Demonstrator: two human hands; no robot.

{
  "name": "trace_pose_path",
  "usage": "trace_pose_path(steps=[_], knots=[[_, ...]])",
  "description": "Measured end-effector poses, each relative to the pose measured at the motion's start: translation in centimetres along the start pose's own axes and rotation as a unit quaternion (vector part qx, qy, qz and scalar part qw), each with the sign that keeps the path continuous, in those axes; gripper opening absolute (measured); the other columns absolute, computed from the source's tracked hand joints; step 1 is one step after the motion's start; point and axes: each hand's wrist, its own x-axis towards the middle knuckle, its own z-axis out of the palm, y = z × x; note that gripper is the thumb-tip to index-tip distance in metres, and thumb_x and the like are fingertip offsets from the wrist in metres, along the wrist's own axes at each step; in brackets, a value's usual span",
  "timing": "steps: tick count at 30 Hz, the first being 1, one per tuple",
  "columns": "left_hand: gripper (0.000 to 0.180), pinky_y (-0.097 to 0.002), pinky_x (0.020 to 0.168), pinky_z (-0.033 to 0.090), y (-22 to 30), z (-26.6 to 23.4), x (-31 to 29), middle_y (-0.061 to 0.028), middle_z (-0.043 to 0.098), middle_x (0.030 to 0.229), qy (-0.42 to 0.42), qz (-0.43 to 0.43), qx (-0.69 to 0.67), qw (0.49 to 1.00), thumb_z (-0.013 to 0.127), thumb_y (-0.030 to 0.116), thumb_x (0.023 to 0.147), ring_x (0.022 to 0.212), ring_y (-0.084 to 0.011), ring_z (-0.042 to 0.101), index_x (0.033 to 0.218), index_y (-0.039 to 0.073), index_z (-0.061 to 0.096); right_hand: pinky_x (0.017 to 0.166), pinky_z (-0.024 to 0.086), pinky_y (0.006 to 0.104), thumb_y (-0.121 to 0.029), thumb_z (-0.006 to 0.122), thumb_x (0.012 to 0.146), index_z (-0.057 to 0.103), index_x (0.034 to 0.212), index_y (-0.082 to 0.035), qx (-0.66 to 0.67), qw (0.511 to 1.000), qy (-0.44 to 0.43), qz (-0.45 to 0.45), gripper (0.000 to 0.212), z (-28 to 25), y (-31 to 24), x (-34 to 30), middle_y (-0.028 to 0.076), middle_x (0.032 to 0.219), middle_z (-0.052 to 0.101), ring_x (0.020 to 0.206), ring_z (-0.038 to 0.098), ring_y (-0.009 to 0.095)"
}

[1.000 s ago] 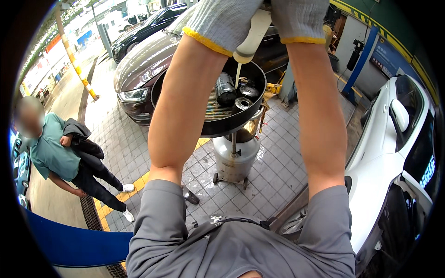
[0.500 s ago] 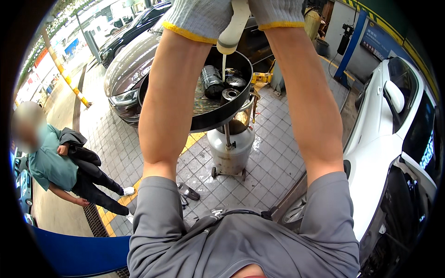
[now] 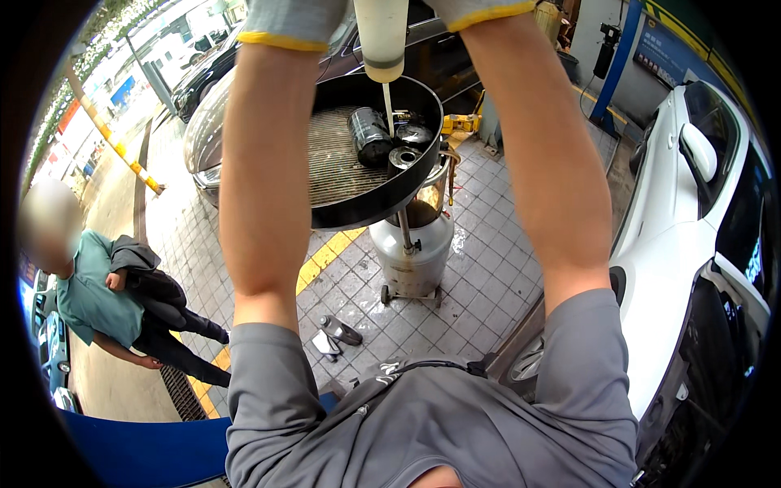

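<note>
My left hand (image 3: 289, 20) and my right hand (image 3: 484, 11), both in grey-white knit gloves with yellow cuffs, reach up to the top edge. Their fingers are cut off, so I cannot tell what they grip. Between them hangs a pale translucent cylinder (image 3: 381, 37) with a dark band near its lower end. A thin pale strip, either a nozzle or a stream, runs down from it over a black round drain pan (image 3: 358, 215). Black oil filters (image 3: 370, 137) and a cylindrical part with a round hole (image 3: 404, 159) lie on the pan's slatted grille (image 3: 333, 159).
A grey wheeled tank (image 3: 413, 252) carries the pan on a post. Behind stands a dark car (image 3: 207, 134); a white car (image 3: 675, 220) is at the right. A person in a green shirt (image 3: 102, 289) stands left. A grey bottle (image 3: 340, 330) lies on the tiles.
My hands have moved apart, the left one leftward. The pale cylinder has shifted left and looks wider. More of the pan's grille shows. The person at the left has shifted slightly.
</note>
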Motion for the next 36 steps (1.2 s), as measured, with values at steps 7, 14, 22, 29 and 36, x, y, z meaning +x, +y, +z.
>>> trace_pose_path(steps=[7, 14, 22, 29, 36], knots=[[0.072, -0.0333, 0.092, 0.055, -4.9, 1.2, 0.7, -0.0125, 0.065, 0.122, 0.16, 0.018, 0.032, 0.986, 0.039, 0.066, 0.102, 0.113, -0.0203, 0.064, 0.133, 0.004, 0.058, 0.073, 0.055, 0.0306, -0.035, 0.073, 0.096, 0.071, 0.107, 0.003, -0.02, 1.0, 0.023, -0.003, 0.04, -0.1, 0.4, 0.2, 0.011, 0.089, 0.074, 0.08, 0.068, 0.016], [0.065, -0.0338, 0.09, 0.056, -6.7, 0.9, -0.3, -0.014, 0.065, 0.122, 0.181, 0.02, 0.047, 0.982, 0.045, 0.057, 0.101, 0.112, -0.0225, 0.065, 0.137, 0.003, 0.054, 0.077, 0.057, 0.0294, -0.029, 0.074, 0.095, 0.074, 0.107, 0.004, 0.011, 0.997, 0.026, -0.071, 0.036, -0.3, 1.9, -0.9, 0.014, 0.093, 0.077, 0.084, 0.072, 0.017], [0.061, -0.0344, 0.087, 0.057, -7.8, 1.6, -0.7, -0.0156, 0.066, 0.121, 0.185, 0.009, 0.044, 0.982, 0.052, 0.047, 0.1, 0.11, -0.025, 0.066, 0.141, 0.002, 0.05, 0.077, 0.056, 0.0326, -0.028, 0.072, 0.095, 0.071, 0.112, 0.005, -0.01, 0.996, 0.037, -0.074, 0.036, -0.6, 2.7, -1.5, 0.013, 0.095, 0.075, 0.084, 0.071, 0.021], [0.06, -0.0349, 0.085, 0.058, -8.5, 3.0, 0.2, -0.017, 0.066, 0.121, 0.184, 0.018, 0.044, 0.982, 0.059, 0.039, 0.098, 0.108, -0.0272, 0.067, 0.144, 0.001, 0.045, 0.077, 0.055, 0.0373, -0.029, 0.071, 0.095, 0.067, 0.117, 0.004, -0.077, 0.993, 0.06, -0.063, 0.04, -3.1, 1.1, -1.7, 0.014, 0.098, 0.073, 0.087, 0.07, 0.024], [0.063, -0.0353, 0.083, 0.059, -13.2, -6.6, -5.2, -0.0185, 0.066, 0.121, 0.199, -0.012, 0.072, 0.977, 0.065, 0.03, 0.097, 0.107, -0.0293, 0.069, 0.147, 0.0, 0.041, 0.077, 0.054, 0.0421, -0.031, 0.071, 0.094, 0.064, 0.121, 0.003, -0.141, 0.975, 0.134, -0.103, 0.044, -5.4, 4.3, -5.0, 0.015, 0.102, 0.071, 0.089, 0.069, 0.027]])
